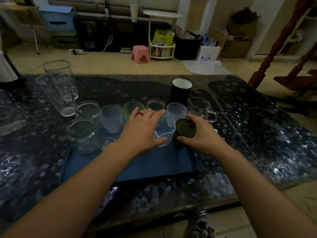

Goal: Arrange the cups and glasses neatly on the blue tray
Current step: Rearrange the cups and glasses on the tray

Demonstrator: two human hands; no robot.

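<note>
The left hand [143, 130] gripped a clear glass [165, 133] and the right hand [200, 133] a dark cup [184, 130], seemingly setting them side by side on the blue tray [154, 164].

Both my forearms reach forward from the bottom of the view, bare to the elbow, converging toward the middle. My left hand [143, 130] lies palm down, fingers stretched forward and slightly spread, thumb curled in toward the right, a red ring on one finger. My right hand [199, 133] is turned inward, fingers arched over the top and thumb pinching from below.
</note>
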